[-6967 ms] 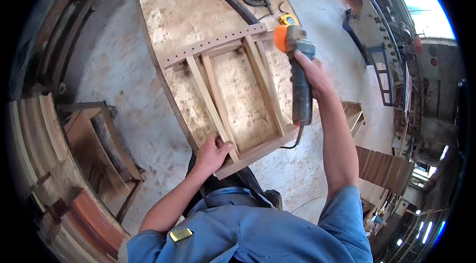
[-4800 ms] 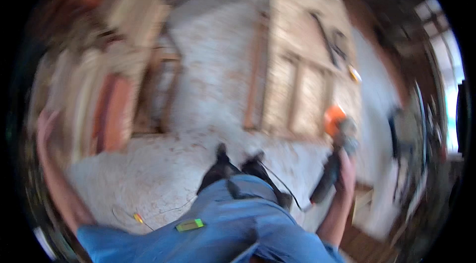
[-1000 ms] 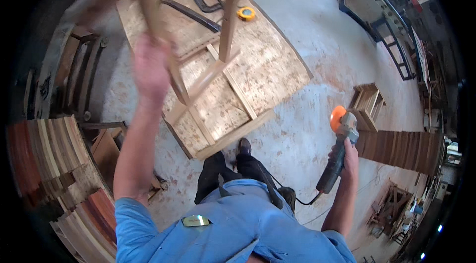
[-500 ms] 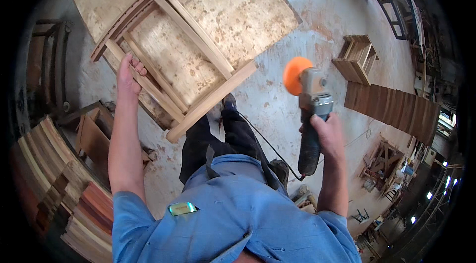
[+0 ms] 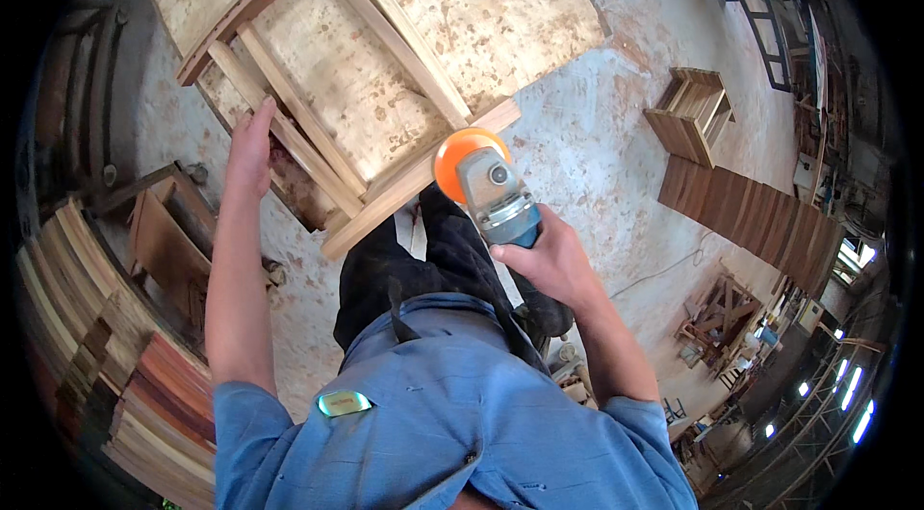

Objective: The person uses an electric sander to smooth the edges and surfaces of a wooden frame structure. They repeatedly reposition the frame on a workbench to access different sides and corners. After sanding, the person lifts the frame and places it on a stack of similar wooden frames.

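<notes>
A pale wooden frame [image 5: 414, 171] with long rails and crosspieces lies tilted over a stained, light-coloured board. My left hand [image 5: 252, 149] is closed at its left rail; the fingers are partly hidden by the wood. In my right hand [image 5: 553, 260] is an angle grinder [image 5: 496, 192] with a grey metal head and a round orange disc [image 5: 462, 152]. The disc overlaps the near rail of the frame close to its right end; whether it touches the wood I cannot tell. My right hand wraps round the grinder's dark body.
The stained board [image 5: 500, 19] spreads beyond the frame. To the right stand a small wooden stool-like piece [image 5: 688, 115] and a row of brown slats [image 5: 751, 212]. Stacked timber strips [image 5: 125, 356] lie at the lower left, near a brown wooden piece [image 5: 168, 241].
The grinder has swung left from open floor to the frame's near rail. My left hand has flattened somewhat along the left rail. The frame appears slightly higher in view.
</notes>
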A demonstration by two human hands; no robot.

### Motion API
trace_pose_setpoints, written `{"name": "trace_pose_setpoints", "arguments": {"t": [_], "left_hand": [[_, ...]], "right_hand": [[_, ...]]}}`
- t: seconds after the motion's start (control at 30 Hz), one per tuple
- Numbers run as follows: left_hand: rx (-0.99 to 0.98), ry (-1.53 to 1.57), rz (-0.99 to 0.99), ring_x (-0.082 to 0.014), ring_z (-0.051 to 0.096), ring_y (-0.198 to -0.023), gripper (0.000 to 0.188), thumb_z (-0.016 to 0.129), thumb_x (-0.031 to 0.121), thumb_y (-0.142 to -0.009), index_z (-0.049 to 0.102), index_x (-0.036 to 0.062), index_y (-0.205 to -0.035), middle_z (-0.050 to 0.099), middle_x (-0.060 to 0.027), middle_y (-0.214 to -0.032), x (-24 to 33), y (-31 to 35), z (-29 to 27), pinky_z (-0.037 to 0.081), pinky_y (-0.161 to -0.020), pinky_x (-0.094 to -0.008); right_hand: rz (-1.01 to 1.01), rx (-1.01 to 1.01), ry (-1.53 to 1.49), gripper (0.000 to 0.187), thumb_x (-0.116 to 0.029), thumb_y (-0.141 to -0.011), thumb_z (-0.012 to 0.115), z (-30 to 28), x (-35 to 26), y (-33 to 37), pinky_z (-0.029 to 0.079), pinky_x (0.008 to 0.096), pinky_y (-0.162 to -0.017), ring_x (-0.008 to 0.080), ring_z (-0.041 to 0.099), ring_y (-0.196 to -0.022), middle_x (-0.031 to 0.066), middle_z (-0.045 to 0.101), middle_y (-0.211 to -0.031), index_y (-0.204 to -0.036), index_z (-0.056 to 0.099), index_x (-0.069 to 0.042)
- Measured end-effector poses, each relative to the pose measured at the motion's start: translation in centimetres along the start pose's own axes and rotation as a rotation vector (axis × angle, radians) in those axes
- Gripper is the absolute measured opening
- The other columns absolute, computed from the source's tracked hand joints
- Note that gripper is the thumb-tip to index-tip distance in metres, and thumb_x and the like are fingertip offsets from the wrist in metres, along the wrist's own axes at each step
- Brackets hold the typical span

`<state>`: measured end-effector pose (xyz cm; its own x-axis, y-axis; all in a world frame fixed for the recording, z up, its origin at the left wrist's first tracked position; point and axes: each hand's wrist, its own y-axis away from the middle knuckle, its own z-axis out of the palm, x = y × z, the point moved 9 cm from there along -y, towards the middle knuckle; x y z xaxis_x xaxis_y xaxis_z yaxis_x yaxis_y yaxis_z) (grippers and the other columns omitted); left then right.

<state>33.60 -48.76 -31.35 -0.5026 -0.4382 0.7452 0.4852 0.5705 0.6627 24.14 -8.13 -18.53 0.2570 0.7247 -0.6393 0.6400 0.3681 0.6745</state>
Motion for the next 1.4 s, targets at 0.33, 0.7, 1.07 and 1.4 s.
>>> {"name": "trace_pose_setpoints", "arguments": {"t": [0.33, 0.7, 1.07, 1.4], "left_hand": [[-0.037, 0.003, 0.091, -0.0166, 0.061, -0.095, 0.045, 0.056, 0.038, -0.099, 0.056, -0.0009, -0.121, 0.061, -0.009, -0.112, 0.2, 0.9, 0.6, 0.05, -0.082, -0.0299], [0.01, -0.032, 0.089, -0.0191, 0.062, -0.091, 0.053, 0.057, 0.043, -0.097, 0.054, -0.0041, -0.121, 0.065, -0.0116, -0.107, 0.6, 1.4, 0.8, 0.051, -0.081, -0.0353], [-0.05, 0.061, 0.05, -0.0151, 0.058, -0.08, 0.048, 0.055, 0.042, -0.098, 0.055, -0.0023, -0.118, 0.065, -0.0101, -0.1, -1.7, 0.6, 0.4, 0.05, -0.065, -0.0322], [-0.145, -0.14, 0.197, -0.0188, 0.061, -0.08, 0.04, 0.064, 0.028, -0.091, 0.057, -0.003, -0.116, 0.064, -0.0108, -0.089, -7.1, 5.6, 1.5, 0.051, -0.074, -0.0342]], "right_hand": [[0.094, 0.161, -0.096, 0.047, -0.03, -0.077, 0.077, -4.1, 1.4, -1.6, 0.051, 0.033, -0.08, 0.0156, 0.062, -0.087, 0.0087, 0.068, -0.094, -0.109, 0.064, 0.002], [-0.138, -0.346, 0.371, 0.068, -0.041, -0.069, 0.086, 9.2, -2.1, 1.1, 0.054, 0.044, -0.071, 0.0384, 0.069, -0.08, 0.0222, 0.067, -0.08, -0.111, 0.055, 0.004], [-0.038, -0.143, 0.135, 0.064, -0.031, -0.071, 0.086, 4.8, -3.1, -0.7, 0.053, 0.0367, -0.078, 0.0215, 0.068, -0.086, 0.0197, 0.07, -0.09, -0.113, 0.057, 0.007], [-0.229, -0.112, 0.079, 0.05, -0.027, -0.077, 0.077, 7.4, -15.5, -7.8, 0.052, 0.0347, -0.084, 0.019, 0.066, -0.091, 0.0154, 0.07, -0.097, -0.111, 0.062, 0.006]]}}
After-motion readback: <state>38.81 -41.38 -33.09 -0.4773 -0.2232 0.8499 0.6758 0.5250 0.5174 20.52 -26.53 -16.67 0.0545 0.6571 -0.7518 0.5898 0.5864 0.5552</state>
